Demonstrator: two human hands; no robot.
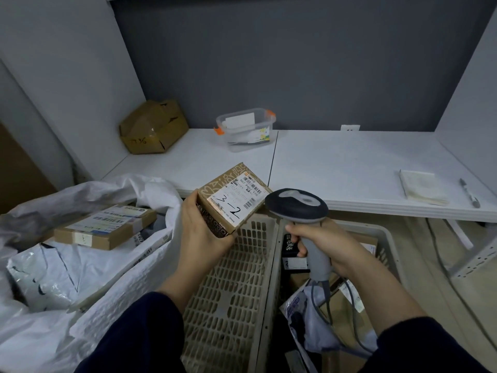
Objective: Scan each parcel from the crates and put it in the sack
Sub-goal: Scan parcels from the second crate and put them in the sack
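Above the empty crate (231, 278), the left hand (204, 232) clasps a small parcel (234, 196) by its sides; it looks light and rigid. Right hand (320, 243) grips the scanner (298, 204) beside it.

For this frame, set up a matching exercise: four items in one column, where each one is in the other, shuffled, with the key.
Things
1. parcel marked 3-2
2. scanner
3. clear tub
4. notepad

Places
A. on the table, beside the pen
B. gripped by the right hand
C. at the back of the table
D. held in the left hand

Pairs: 1-D, 2-B, 3-C, 4-A
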